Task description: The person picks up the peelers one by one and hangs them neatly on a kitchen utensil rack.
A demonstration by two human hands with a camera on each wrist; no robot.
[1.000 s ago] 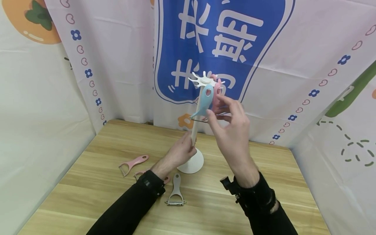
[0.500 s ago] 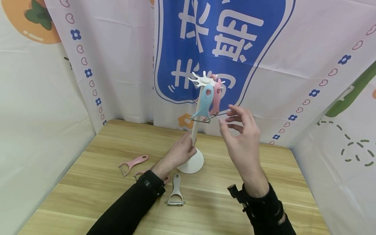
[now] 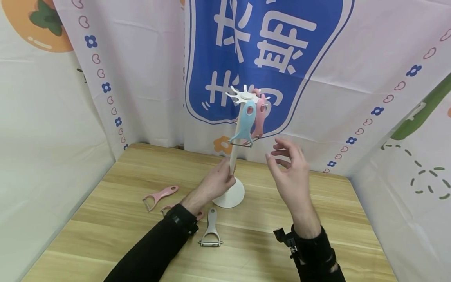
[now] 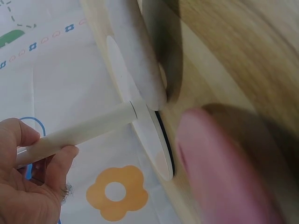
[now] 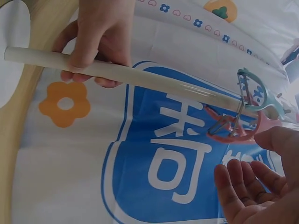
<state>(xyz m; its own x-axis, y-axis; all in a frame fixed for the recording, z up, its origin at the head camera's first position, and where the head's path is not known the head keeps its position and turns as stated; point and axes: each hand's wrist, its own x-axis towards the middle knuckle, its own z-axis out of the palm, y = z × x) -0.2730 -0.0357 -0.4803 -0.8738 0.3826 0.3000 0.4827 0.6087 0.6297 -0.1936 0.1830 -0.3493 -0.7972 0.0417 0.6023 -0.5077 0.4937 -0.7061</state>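
Stand (image 3: 234,152) is rising upright; the left hand (image 3: 219,178) is gripping it. Empty, with fingers apart, the right hand (image 3: 291,172) is hovering lower right of the hanging blue peeler (image 3: 248,122).

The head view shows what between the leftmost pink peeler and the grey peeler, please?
In the head view, another pink peeler lies there, partly hidden by the left arm.

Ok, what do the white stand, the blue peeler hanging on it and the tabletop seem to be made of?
White stand: smooth, plastic or coated metal; its soft sheen leaves it open.
Blue peeler: probably moulded plastic, smooth, opaque and evenly coloured; its blade looks like metal, grey and thin.
Tabletop: wood or wood-look laminate, satin, judging by the streaked grain.
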